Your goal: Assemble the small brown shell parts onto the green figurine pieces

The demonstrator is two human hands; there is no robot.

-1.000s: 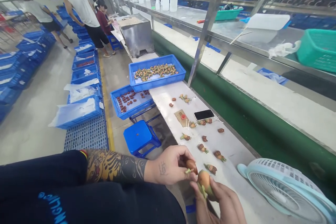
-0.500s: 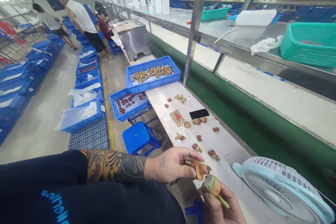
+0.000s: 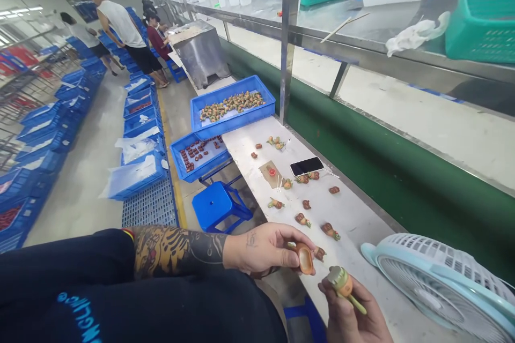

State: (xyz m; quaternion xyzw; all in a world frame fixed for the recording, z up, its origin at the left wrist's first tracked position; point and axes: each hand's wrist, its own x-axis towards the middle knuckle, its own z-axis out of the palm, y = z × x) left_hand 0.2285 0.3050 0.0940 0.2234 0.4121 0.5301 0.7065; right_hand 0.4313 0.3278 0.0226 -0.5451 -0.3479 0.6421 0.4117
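Note:
My left hand [image 3: 261, 249] pinches a small hollow orange-brown moulded piece [image 3: 304, 258], its open side showing. My right hand [image 3: 352, 313] grips a small orange figurine piece [image 3: 341, 283] with a pale green top and a green stem. The two hands are apart, and neither piece touches the other. Beyond them, several small painted figurine pieces [image 3: 302, 220] lie scattered on the white workbench [image 3: 354, 220]. One brown piece [image 3: 319, 253] lies just past my left fingers.
A blue tray of finished figurines [image 3: 231, 107] and a blue tray of dark red pieces [image 3: 197, 156] sit at the bench's far end. A phone [image 3: 306, 166] lies on the bench, and a pale blue fan [image 3: 436, 284] stands right. Co-workers [image 3: 120, 27] stand far off among blue crates.
My hands have moved apart from touching pieces to a clear gap. The left piece now shows its hollow side, and the right piece has tilted. The view has shifted slightly.

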